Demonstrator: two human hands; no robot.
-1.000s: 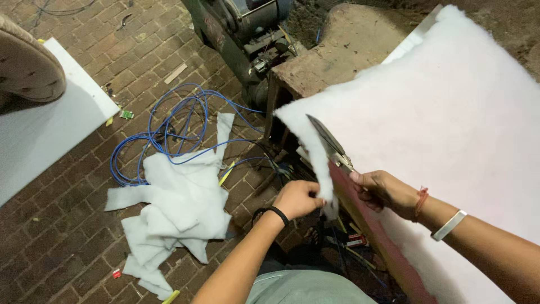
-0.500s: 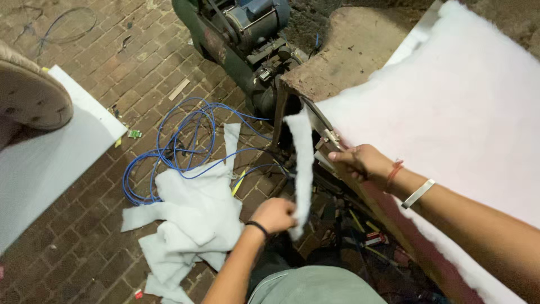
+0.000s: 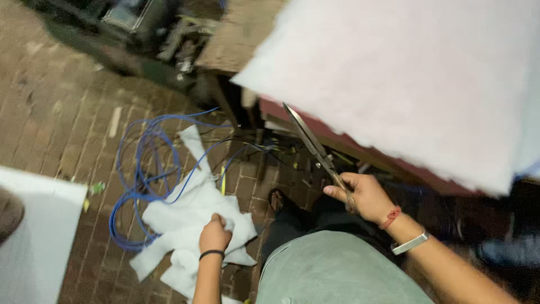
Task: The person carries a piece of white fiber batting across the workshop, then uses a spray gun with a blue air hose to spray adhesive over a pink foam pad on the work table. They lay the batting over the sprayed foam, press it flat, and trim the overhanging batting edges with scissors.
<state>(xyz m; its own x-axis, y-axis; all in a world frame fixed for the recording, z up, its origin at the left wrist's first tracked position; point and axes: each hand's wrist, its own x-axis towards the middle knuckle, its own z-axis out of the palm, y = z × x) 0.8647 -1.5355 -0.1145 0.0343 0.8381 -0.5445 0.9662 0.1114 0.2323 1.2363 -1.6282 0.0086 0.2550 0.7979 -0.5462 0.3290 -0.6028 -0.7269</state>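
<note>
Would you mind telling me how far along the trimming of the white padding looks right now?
Done: a heap of white cut-off padding strips lies on the brick floor beside the coiled blue cable. In hand: the left hand is down on that heap, while the right hand holds long metal shears, blades shut and clear of the padding. Left: the large white padding sheet on the bench.

The left hand (image 3: 215, 235) hung low at the end of a straight, downward arm, fingers curled shut, a dark band round the wrist. The right hand (image 3: 363, 196) was raised higher and out to the side, fist closed, thumb on top, with a red thread and a pale bangle on its wrist.
</note>
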